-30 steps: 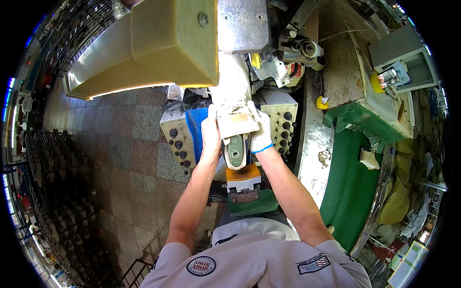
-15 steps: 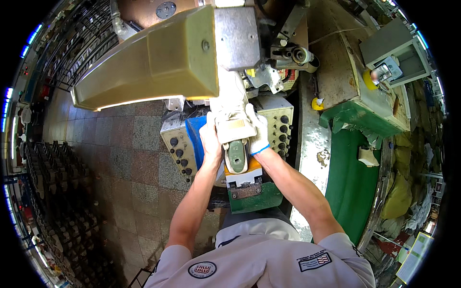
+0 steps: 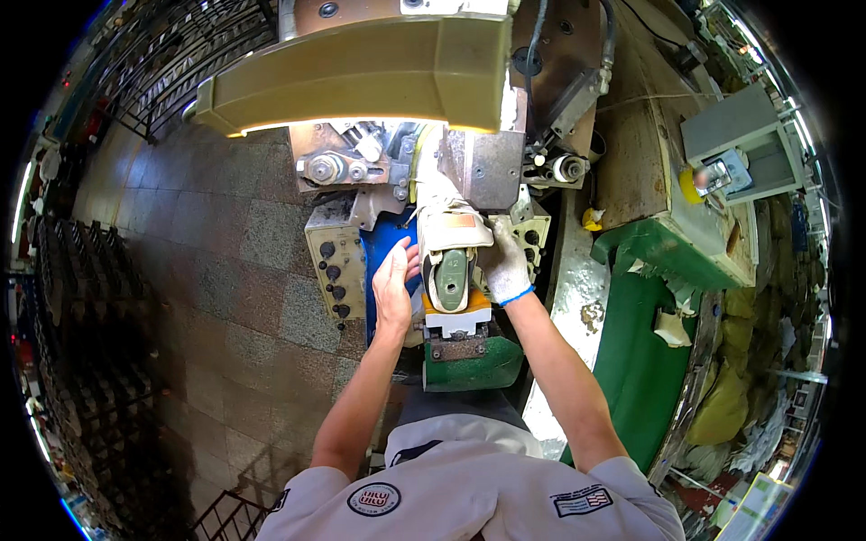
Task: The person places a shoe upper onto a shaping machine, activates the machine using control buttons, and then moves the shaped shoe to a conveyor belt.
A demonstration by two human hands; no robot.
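A cream shoe upper (image 3: 456, 231) sits on a green shoe last (image 3: 450, 278), its toe end inside the metal head (image 3: 485, 167) of a machine. My bare left hand (image 3: 393, 281) is held up left of the shoe, fingers stretched out, with a gap between them and the upper. On the other side, my right hand (image 3: 508, 263), in a white glove with a blue cuff, stands beside the shoe with its fingers extended. Nothing shows in either palm. An orange and white support (image 3: 457, 317) is under the heel end. The toe is partly hidden by the machine.
A long tan lamp hood (image 3: 361, 77) hangs over the machine. Control boxes with black knobs (image 3: 334, 272) flank the work. To the right are a green-lined trough (image 3: 639, 352) and a worn bench (image 3: 631, 162). Dark racks (image 3: 99, 316) stand at the left.
My left hand has come off the shoe and moved left, and my right hand has loosened away from its side. The view has shifted, showing more of the machine's clamps.
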